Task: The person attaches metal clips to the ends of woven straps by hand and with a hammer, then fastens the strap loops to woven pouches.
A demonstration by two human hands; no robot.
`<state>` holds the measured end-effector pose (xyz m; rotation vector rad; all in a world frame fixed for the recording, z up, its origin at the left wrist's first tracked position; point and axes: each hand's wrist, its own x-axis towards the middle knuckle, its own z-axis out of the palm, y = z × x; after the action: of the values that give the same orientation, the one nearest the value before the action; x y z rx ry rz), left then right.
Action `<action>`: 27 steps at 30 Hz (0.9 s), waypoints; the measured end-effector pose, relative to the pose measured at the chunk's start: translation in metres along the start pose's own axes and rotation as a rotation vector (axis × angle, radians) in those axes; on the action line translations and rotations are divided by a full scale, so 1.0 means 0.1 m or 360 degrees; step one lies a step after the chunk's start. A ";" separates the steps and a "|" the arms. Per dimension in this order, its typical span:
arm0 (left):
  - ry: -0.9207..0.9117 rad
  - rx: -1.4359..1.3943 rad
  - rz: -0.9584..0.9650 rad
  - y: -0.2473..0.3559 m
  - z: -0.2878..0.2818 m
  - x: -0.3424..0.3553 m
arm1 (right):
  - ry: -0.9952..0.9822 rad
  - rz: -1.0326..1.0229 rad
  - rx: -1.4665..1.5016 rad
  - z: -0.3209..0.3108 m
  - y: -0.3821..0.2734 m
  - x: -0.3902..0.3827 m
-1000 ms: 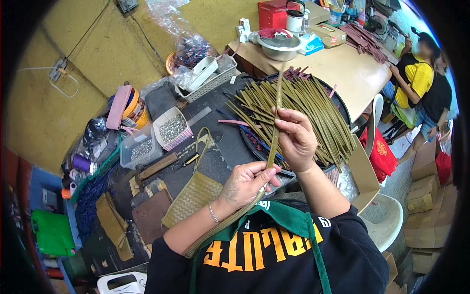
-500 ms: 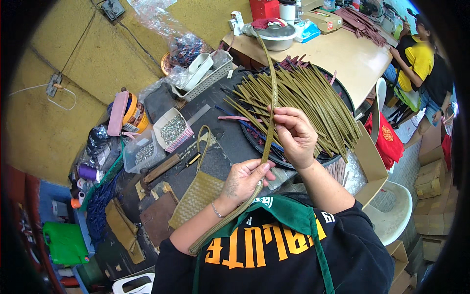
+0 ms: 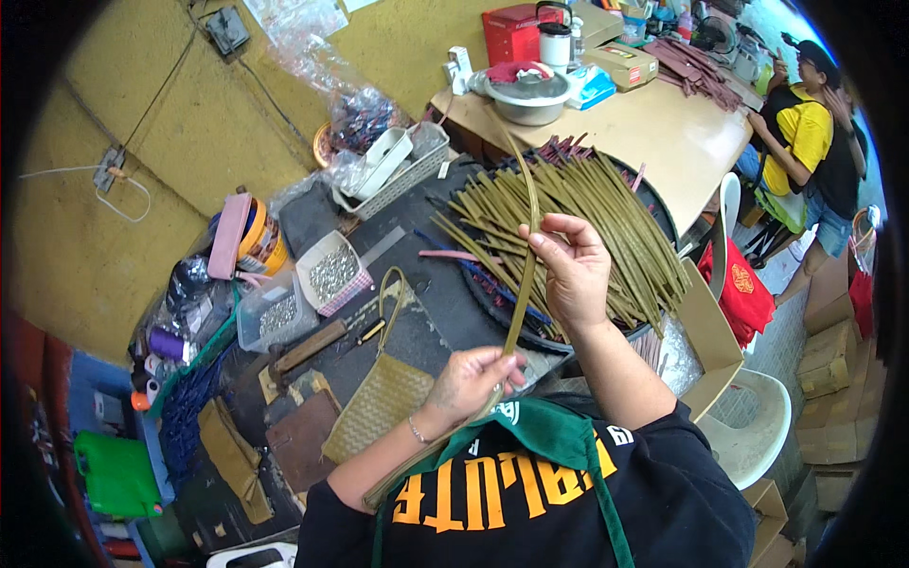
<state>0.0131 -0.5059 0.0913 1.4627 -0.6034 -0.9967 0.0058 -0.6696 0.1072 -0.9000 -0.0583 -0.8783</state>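
A long olive-green strap (image 3: 524,293) runs between my two hands, its far end curving up toward the far table. My right hand (image 3: 575,270) pinches it between thumb and fingers. Lower down, my left hand (image 3: 471,381) is closed around it, and the rest of the strap trails back along my left forearm. Beyond my right hand lies a pile of similar olive straps (image 3: 606,222) on a round black tray (image 3: 674,204). Left of my left hand, a woven olive pouch (image 3: 379,402) with a loop rests on the dark work table (image 3: 440,256).
A hammer (image 3: 308,348) and an awl with a yellow-black handle (image 3: 372,330) lie left of the pouch. Behind them stand containers of metal rivets (image 3: 333,270). A metal bowl (image 3: 530,95) sits on the far table. At right are a white chair (image 3: 753,417) and a person in yellow (image 3: 803,142).
My right hand has slid slightly down and toward me along the strap. My left hand has also shifted a little lower. Both still hold the strap.
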 end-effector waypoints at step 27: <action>-0.0186 -0.0121 -0.0026 -0.17 -0.06 -0.13 | 0.0111 -0.0170 -0.0351 -0.12 -0.25 0.29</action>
<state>0.0092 -0.4894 0.0776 1.3516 -0.6318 -1.1120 0.0043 -0.7049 0.1275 -1.0781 0.0523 -1.0289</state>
